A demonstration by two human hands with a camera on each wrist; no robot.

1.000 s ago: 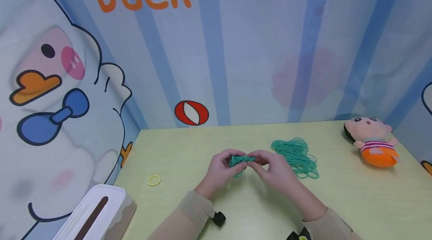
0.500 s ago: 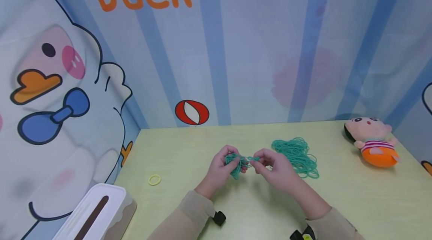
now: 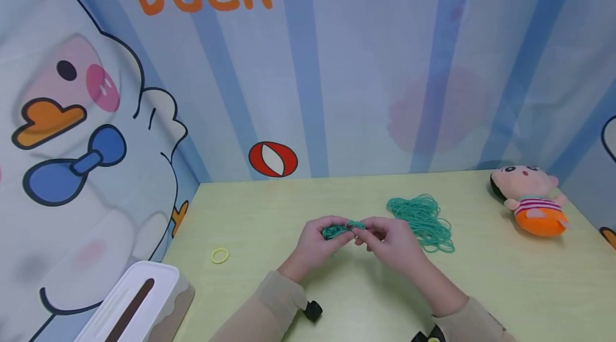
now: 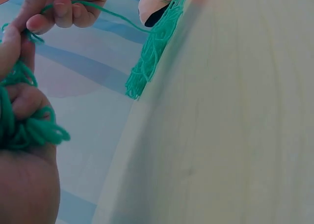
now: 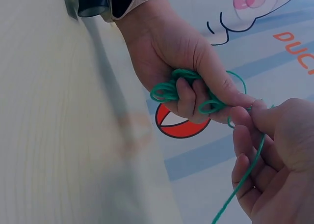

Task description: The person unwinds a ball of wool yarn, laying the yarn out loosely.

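My left hand (image 3: 317, 240) grips a small looped bundle of green yarn (image 5: 175, 86), its fingers curled round the loops. Thumb and forefinger of my right hand (image 3: 392, 243) pinch the yarn close beside the left fingertips. A single strand (image 5: 239, 187) trails from the right hand, and in the left wrist view it runs to a larger pile of green yarn (image 3: 421, 222) on the table. Both hands meet above the middle of the table, and the exact twist of yarn between their fingertips is partly hidden.
A yellow ring (image 3: 220, 256) lies on the pale table (image 3: 260, 208) at the left. A white lidded box (image 3: 139, 299) with a brown slot stands front left. At the back right lies a plush doll (image 3: 531, 200). A printed cloth backdrop (image 3: 356, 64) rises behind.
Half a second ago the right hand pulled a little away to the right, stretching yarn between the hands. Now it is back against the left fingertips. The yarn pile has stayed put.
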